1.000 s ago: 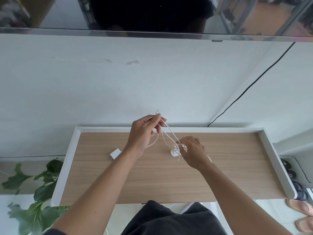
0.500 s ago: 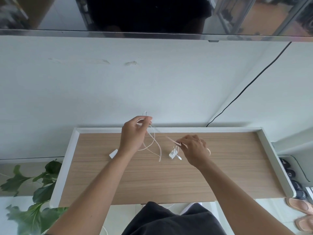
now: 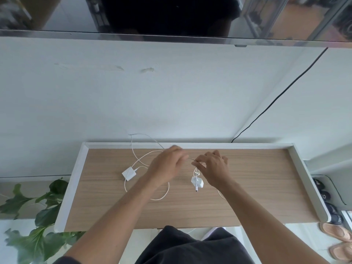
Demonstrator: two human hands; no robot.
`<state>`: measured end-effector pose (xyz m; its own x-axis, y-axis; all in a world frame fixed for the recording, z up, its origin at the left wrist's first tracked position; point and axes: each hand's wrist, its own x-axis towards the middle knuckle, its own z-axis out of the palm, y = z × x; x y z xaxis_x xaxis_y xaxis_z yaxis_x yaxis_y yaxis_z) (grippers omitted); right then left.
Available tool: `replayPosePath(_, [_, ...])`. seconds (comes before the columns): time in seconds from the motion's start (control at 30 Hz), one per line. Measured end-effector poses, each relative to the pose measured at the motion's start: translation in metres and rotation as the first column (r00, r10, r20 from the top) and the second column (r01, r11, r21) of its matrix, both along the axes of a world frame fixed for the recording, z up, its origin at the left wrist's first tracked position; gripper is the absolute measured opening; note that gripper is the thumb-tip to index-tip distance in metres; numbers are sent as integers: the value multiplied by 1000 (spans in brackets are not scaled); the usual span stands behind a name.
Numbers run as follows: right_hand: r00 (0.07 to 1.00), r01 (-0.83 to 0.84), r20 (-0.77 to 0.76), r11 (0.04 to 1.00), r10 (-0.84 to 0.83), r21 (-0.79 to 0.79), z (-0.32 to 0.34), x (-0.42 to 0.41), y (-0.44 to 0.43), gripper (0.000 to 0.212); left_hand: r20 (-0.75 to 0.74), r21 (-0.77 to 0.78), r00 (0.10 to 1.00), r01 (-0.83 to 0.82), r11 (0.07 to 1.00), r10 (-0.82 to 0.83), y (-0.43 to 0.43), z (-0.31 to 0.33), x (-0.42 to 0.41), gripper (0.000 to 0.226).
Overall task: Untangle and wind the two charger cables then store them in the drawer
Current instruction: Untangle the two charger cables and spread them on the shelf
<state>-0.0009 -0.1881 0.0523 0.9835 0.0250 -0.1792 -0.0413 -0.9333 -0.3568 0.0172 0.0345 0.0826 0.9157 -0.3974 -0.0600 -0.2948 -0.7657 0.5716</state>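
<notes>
Both hands are above the wooden desk [image 3: 247, 197], close together near its back edge. The left hand [image 3: 167, 166] is closed with its fingers curled, and it seems to pinch a thin white cable [image 3: 146, 155] at the fingertips. The right hand [image 3: 213, 166] pinches a second cable [image 3: 196, 171] between thumb and fingers, just beside the left fingertips. The first cable makes loose loops on the desk, rises past the back rim, and ends at a white charger [image 3: 129, 173] lying flat on the left. A second charger [image 3: 197, 182] lies under the right hand, with its cable partly bunched on it. A plant [image 3: 38, 216] stands left of the desk.
</notes>
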Motion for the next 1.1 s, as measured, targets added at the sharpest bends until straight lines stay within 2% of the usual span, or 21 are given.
replayPosePath(0.07, [999,-9,42,1000,8,27,2,0,3,41,-24,-26,998,65,998,-65,-10,-3,-1,35])
replayPosePath(0.13, [998,-8,60,998,4,57,5,-1,5,46,-11,-77,1000,6,997,-7,-15,-6,-3,27])
replayPosePath(0.23, [999,-12,54,999,10,48,4,-3,5,33,33,-141,999,-39,989,44,-13,-7,0,25])
replayPosePath(0.33, [1000,16,25,1000,-16,13,0,-4,5,30,22,-227,998,-52,973,58,-11,1,2,21])
replayPosePath(0.47, [997,49,-58,998,-51,-35,-3,-4,1,30,-28,-435,983,-175,883,181,-7,25,6,22])
replayPosePath(0.7, [987,127,-101,992,-129,-25,-10,-6,-14,29,-68,-578,970,-228,783,233,4,53,3,20])
replayPosePath(0.87, [986,148,-76,989,-149,-13,-10,-7,-10,31,-76,-574,979,-198,795,189,6,53,4,20])
replayPosePath(0.97, [991,134,9,990,-134,44,-11,-9,-5,27,-102,-549,977,-211,809,185,10,46,4,21])
replayPosePath(1.1, [970,242,-63,957,-235,159,-8,-7,-4,25,-87,-565,961,-265,781,264,16,42,7,22])
